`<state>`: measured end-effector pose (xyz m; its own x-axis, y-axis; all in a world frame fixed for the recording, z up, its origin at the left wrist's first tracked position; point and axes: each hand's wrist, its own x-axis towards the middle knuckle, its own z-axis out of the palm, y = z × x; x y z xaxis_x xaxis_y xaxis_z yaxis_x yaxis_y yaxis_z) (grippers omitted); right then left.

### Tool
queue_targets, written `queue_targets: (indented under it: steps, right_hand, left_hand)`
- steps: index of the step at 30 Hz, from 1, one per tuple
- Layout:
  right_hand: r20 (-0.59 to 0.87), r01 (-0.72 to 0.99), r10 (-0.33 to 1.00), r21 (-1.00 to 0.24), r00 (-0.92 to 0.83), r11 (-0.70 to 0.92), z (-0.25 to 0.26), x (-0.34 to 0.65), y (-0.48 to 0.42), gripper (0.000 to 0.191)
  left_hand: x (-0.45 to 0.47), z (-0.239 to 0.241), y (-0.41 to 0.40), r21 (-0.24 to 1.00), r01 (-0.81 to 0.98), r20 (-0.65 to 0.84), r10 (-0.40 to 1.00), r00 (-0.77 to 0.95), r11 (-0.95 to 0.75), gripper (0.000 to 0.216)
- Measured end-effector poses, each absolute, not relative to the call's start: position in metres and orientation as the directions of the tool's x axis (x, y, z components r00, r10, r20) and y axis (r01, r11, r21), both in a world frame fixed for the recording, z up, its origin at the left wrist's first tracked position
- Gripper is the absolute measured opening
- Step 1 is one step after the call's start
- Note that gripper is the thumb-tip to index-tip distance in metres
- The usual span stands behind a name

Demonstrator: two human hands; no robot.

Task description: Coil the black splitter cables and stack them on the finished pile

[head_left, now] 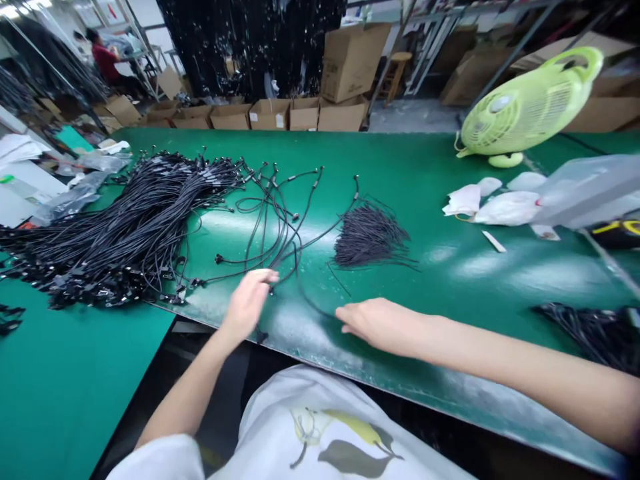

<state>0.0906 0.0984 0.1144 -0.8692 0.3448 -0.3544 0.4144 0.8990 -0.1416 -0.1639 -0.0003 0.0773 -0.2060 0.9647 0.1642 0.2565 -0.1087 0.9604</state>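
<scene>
Near the table's front edge, my left hand (pixel 249 300) has its fingers closed at the loose black cables (pixel 270 250), apparently around one of them. A small connector shows just beside its fingertips, and another lies below the hand at the edge. My right hand (pixel 377 323), to the right, pinches a black cable (pixel 311 301) that curves up and left towards the loose ones. Beyond my right hand lies a pile of short, thin black ties (pixel 370 237). To the left is a large heap of black cables (pixel 145 220) with connectors at their ends.
A green fan (pixel 525 107) stands at the back right of the green table (pixel 425 153). Plastic bags (pixel 585 193) and another black cable bundle (pixel 585 330) lie on the right. Cardboard boxes (pixel 270 115) line the far edge. A person (pixel 107 63) sits far back left.
</scene>
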Motion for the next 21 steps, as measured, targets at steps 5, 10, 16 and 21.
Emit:
queue_targets:
  steps: [5,10,16,21]
  right_hand:
    - [0.015,0.505,0.512,-0.146,-0.859,0.851,0.151,0.104,0.118,0.02]
    - [0.131,0.538,0.615,-0.367,-0.778,0.759,0.121,0.158,0.167,0.029]
    - [0.373,0.524,0.588,-0.267,-0.717,0.809,0.083,0.173,0.138,0.029]
    - [0.407,0.295,0.238,0.083,-0.882,0.952,0.099,0.158,0.095,0.027]
  left_hand:
    - [-0.099,0.071,0.014,0.989,-0.141,-0.012,0.956,0.294,0.056,0.032]
    - [-0.128,0.09,0.016,0.653,-0.734,-0.108,0.982,0.155,0.187,0.021]
    - [-0.152,0.112,0.019,0.582,-0.812,-0.138,0.978,-0.155,-0.046,0.027]
    - [-0.135,0.095,0.035,0.77,-0.632,-0.176,0.98,-0.089,0.082,0.032]
